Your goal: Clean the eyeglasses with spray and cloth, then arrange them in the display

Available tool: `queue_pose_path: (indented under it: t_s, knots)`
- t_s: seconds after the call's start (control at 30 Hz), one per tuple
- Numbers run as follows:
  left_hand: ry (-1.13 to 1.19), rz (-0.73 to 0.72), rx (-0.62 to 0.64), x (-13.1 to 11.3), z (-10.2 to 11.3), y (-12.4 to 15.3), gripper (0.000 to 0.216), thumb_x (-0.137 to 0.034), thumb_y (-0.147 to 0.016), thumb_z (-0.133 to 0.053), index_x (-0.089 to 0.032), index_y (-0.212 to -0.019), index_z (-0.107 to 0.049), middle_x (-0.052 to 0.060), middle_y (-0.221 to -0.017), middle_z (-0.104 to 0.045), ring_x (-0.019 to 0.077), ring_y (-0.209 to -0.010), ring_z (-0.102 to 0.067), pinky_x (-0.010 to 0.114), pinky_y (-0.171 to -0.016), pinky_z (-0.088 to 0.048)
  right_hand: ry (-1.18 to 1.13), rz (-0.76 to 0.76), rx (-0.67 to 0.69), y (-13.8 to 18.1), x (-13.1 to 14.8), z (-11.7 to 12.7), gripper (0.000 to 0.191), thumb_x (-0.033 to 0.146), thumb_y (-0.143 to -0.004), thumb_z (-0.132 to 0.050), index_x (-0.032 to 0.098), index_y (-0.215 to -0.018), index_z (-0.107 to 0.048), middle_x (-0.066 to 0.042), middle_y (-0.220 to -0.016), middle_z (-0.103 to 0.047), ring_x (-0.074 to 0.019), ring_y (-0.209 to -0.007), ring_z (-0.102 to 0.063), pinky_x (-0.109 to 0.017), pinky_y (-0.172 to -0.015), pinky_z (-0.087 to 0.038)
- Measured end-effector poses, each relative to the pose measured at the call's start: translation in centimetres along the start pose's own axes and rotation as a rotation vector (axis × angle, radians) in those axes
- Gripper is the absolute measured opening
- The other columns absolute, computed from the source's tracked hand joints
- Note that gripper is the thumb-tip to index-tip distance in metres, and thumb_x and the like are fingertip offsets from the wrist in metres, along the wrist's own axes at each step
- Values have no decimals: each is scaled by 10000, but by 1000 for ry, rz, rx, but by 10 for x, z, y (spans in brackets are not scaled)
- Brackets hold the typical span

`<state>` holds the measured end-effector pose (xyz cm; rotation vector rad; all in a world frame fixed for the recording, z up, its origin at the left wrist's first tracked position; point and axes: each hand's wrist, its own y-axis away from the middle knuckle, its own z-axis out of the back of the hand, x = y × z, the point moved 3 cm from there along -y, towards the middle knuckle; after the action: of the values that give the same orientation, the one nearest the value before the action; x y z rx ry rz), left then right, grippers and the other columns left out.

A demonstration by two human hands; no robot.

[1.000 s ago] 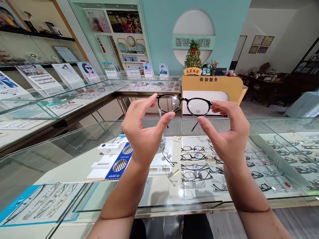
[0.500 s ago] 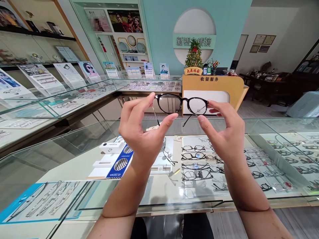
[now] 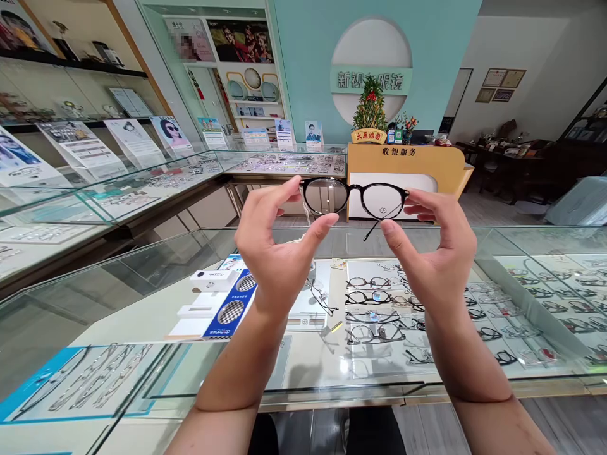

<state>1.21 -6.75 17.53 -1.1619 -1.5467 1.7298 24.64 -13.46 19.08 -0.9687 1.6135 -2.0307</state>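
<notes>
I hold a pair of black round-framed glasses [image 3: 355,197] up in front of me, above the glass display counter [image 3: 142,278]. My left hand [image 3: 277,249] pinches the left end of the frame between thumb and fingers. The right end is pinched the same way by my right hand [image 3: 434,253]. Both lenses face me, and the thin temple arms hang down behind the frame. Inside the counter below my hands lie rows of other spectacle frames [image 3: 374,313].
A blue-and-white checkered box [image 3: 232,306] and small white boxes [image 3: 211,281] lie in the counter at left. More glass cases [image 3: 284,163] with brochures run along the left wall. A yellow cashier desk [image 3: 403,174] with a small potted tree [image 3: 370,110] stands behind.
The glasses and both hands shifted slightly left and closer together, then back right; the frame stays held at both ends, tilting a little.
</notes>
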Motion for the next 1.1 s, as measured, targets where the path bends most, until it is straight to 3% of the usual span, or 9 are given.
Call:
queue_pose_path:
  t_s: [0.4, 0.6, 0.83, 0.93, 1.1]
  knots:
    - [66, 98, 72, -8, -9, -1, 530, -597, -965, -926, -313, -1391, -790, 74, -1227, -825, 292, -1182, -794, 477, -985, -661, 7, 55, -60, 0, 1, 3, 387, 366, -1007, -834, 345, -1381, -737, -84, -1222, -755, -301, -1047, -731, -531, -904, -664]
    - [60, 158, 113, -1, -17, 3, 568, -638, -943, -928, -281, -1367, -800, 94, -1288, -845, 306, -1209, -811, 467, -968, -683, 54, 5, -46, 4, -2, 3, 526, 453, -1014, -812, 372, -1519, -691, -131, -1401, -707, -398, -1268, -676, -667, -1063, -628]
    - [137, 197, 165, 6, -26, 8, 621, -634, -960, -909, -287, -1449, -749, 125, -1380, -809, 320, -1272, -795, 459, -1000, -679, 126, 59, -16, 8, -2, 2, 597, 476, -986, -831, 374, -1554, -678, -147, -1466, -684, -467, -1435, -630, -712, -1166, -589]
    - [124, 175, 114, 6, -28, 11, 624, -623, -975, -897, -292, -1470, -710, 118, -1396, -783, 312, -1268, -786, 470, -1034, -663, 102, 84, -14, 7, 0, 1, 590, 440, -1002, -814, 372, -1570, -669, -141, -1479, -693, -457, -1447, -644, -709, -1186, -585]
    - [23, 53, -82, 4, -24, 13, 684, -566, -916, -958, -335, -1481, -650, 110, -1464, -728, 348, -1364, -721, 555, -1109, -618, 44, 38, 23, 2, 0, -1, 528, 372, -1043, -765, 373, -1565, -687, -113, -1499, -752, -384, -1350, -730, -645, -1112, -650]
